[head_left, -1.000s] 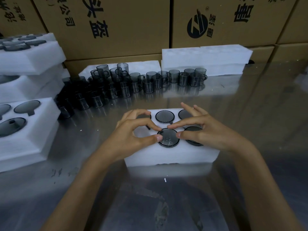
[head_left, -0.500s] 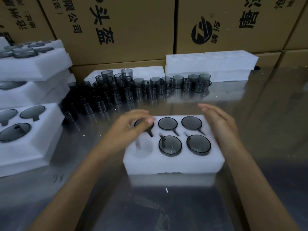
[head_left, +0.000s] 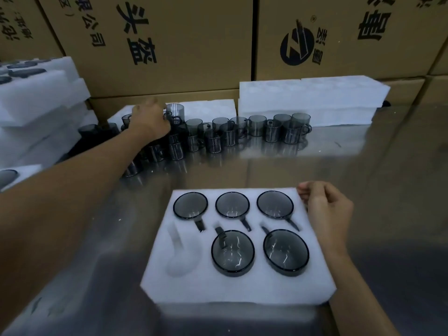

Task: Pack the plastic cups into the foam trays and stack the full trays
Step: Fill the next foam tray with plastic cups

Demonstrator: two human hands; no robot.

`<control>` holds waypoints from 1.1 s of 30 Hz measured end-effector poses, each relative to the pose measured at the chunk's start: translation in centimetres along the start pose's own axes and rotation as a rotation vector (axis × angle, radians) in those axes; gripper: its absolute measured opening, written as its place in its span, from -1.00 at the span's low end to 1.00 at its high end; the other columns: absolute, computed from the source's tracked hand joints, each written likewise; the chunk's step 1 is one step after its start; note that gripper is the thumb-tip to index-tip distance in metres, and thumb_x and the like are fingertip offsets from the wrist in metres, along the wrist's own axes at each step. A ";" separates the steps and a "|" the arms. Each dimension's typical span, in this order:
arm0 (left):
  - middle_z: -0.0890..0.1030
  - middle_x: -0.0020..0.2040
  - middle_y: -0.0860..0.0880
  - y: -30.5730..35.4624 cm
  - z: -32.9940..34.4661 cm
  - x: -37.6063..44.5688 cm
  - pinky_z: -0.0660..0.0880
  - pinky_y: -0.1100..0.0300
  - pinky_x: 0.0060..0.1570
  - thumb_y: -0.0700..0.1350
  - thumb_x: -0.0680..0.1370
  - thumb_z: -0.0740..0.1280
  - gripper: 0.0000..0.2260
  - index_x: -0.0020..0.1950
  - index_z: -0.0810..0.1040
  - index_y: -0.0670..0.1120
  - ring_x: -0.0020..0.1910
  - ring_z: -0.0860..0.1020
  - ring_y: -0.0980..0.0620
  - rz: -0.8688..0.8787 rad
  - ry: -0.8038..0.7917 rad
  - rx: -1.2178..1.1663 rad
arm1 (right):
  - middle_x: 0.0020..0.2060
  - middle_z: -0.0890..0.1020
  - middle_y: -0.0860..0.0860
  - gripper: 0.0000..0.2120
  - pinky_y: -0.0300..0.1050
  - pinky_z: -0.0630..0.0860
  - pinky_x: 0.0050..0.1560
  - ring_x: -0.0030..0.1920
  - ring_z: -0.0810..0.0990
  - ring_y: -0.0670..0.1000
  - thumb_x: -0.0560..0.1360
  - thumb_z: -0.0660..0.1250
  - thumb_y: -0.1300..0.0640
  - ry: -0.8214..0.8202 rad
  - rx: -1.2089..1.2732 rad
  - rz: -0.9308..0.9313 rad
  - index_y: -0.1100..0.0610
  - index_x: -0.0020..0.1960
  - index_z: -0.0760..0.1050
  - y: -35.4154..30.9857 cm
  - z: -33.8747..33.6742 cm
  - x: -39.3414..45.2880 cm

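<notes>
You have one view only, from your head, looking forward and down across the metal table point(head_left: 363, 178). The foam tray point(head_left: 242, 289) sits close below you; the cardboard boxes point(head_left: 194, 44) close off the far side.

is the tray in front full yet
Not full: the foam tray holds five cups; its near-left pocket is empty.
</notes>
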State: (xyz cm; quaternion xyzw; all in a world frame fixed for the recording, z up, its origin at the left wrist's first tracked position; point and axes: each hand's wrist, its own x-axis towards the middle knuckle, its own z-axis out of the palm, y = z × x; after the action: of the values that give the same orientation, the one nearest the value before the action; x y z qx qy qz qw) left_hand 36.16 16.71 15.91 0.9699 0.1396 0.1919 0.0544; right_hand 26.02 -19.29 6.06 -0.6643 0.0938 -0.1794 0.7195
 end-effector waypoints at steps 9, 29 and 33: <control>0.51 0.16 -0.20 -0.8 1.6 -0.1 0.38 -0.12 0.26 -0.08 0.54 0.37 -0.81 0.02 0.59 -0.19 0.22 0.43 -0.25 0.054 0.064 0.065 | -0.34 0.69 -0.08 -0.75 -0.11 0.55 -0.12 -0.23 0.63 -0.07 0.49 0.24 0.23 -0.012 -0.032 0.023 0.10 -0.28 0.63 -0.2 -0.1 0.3; 0.53 0.00 0.17 6.6 -5.8 -22.9 0.41 0.51 -0.05 0.18 0.33 0.56 -0.58 0.10 0.59 0.08 0.02 0.51 0.31 0.072 0.235 -0.785 | -0.02 0.66 -0.22 -0.67 -0.40 0.51 -0.05 0.00 0.60 -0.20 0.48 0.41 0.25 -0.672 -0.225 -0.454 -0.15 0.09 0.59 -9.0 1.9 -7.2; 0.55 -0.05 0.11 7.6 -6.0 -25.6 0.54 0.26 -0.04 0.13 0.33 0.57 -0.68 -0.02 0.59 0.08 -0.06 0.54 0.26 -0.015 0.230 -0.863 | 0.06 0.59 -0.19 -0.57 -0.03 0.57 0.03 0.00 0.55 -0.10 0.37 0.50 0.06 -0.766 -0.377 -0.515 -0.15 0.18 0.47 -8.3 3.8 -10.8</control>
State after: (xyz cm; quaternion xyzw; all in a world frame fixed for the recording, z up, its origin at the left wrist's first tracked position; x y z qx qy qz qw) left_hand 13.01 2.32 13.52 0.8296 0.0588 0.3390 0.4398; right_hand 16.42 -12.12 13.54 -0.8027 -0.3134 -0.0743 0.5018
